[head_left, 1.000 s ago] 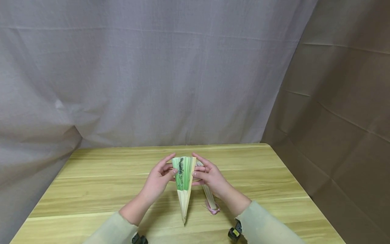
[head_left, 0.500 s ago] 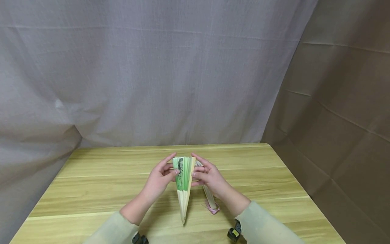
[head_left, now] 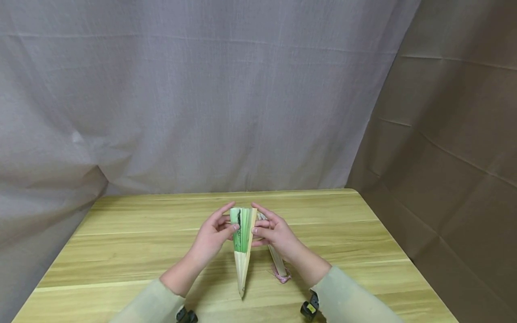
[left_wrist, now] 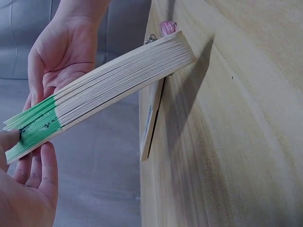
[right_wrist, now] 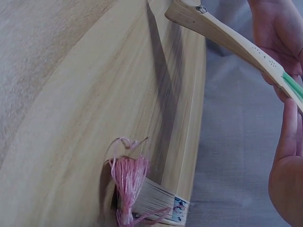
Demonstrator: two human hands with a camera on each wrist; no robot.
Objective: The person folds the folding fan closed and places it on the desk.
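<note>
Grey cloth backdrop (head_left: 194, 98) behind, brown creased sheet (head_left: 452, 134) on the right side. Wooden worktop (head_left: 121, 251) fills the lower part of the head view, light grain running left-right.

Green folding fan (head_left: 242, 244) sits mid-worktop, nearly collapsed: narrow wedge, green paper end up and away from the person, pale bamboo ribs tapering to the pivot end at the near side. In the left wrist view the fan (left_wrist: 104, 101) shows as a tight rib stack, pivot end down at the worktop surface, green end lifted off it. The right wrist view shows its outer guard stick (right_wrist: 227, 38) with the rivet near the tip.

Left hand (head_left: 212, 237) on the fan's left edge, thumb on the green paper, fingers curved behind; grip is holding the fan. Right hand (head_left: 274, 233) mirrors it on the right edge, fingers across the guard stick, thumb at the front; grip also on the fan, narrow. Both sleeves pale green.

Second folded fan (head_left: 276, 258) lies flat on the worktop just right of the held one, partly under the right hand, fully shut. Printed paper edge visible in the right wrist view (right_wrist: 161, 198). Pink tassel (right_wrist: 128, 182) hangs off its near end, lying on the worktop, also seen in the head view (head_left: 281, 277).
</note>
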